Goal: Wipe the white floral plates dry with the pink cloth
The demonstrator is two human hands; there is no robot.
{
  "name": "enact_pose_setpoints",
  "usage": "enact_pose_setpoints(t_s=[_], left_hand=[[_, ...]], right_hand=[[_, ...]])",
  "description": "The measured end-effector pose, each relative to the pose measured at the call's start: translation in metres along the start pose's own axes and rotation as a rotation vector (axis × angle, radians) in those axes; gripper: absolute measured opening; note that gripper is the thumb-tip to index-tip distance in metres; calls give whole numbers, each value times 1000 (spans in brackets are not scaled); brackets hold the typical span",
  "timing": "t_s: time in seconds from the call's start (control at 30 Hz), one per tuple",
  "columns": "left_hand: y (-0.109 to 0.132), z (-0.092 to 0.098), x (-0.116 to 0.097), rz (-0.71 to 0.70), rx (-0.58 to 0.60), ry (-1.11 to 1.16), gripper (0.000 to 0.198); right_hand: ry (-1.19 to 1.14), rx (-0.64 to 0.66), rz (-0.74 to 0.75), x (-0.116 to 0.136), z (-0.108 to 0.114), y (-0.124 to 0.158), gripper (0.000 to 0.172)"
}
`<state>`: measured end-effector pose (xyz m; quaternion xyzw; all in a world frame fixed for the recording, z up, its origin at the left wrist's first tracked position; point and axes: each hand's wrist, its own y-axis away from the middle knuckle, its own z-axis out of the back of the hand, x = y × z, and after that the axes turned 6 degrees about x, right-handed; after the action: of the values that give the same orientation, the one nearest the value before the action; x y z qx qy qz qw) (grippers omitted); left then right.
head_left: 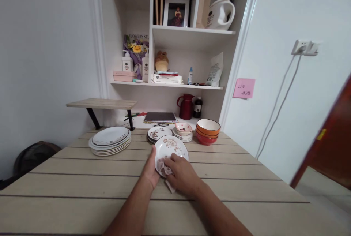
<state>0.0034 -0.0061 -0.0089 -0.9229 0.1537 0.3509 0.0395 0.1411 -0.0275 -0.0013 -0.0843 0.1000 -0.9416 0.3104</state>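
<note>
A white plate with a brown flower pattern (171, 145) is tilted up above the table, its face toward me. My left hand (150, 166) grips its left edge, thumb on the rim and the other fingers hidden behind. Against the lower part of the plate's face, my right hand (181, 172) presses a crumpled pale cloth (163, 168), fingers closed on it; one end of the cloth hangs below the plate. Just behind the plate are a stack of small dark-rimmed plates (157, 133) and a stack of small white dishes (186, 137) with a pink-patterned bowl (183, 128) on top.
Large plates (109, 136) are stacked at the left of the slatted table (82, 184). Orange and red bowls (207, 132) stand nested at the right. Farther back are a small raised shelf (101, 103), a dark laptop (160, 116), a red jug (186, 107) and a dark bottle (197, 107).
</note>
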Motion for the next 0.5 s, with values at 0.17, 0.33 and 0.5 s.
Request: enact_pose_setpoints(t_s=[0.17,0.33,0.5], left_hand=[[-1,-5,6,77,85,-35,61],[-6,-2,9,-14,-64,5,56],[-12,9,6,-159,-212,83,56]], right_hand=[[62,-137,-214,-16,4,-16,28],[64,-196,-492,-51,9,-10,31],[98,-48,-497,-51,2,5,29]])
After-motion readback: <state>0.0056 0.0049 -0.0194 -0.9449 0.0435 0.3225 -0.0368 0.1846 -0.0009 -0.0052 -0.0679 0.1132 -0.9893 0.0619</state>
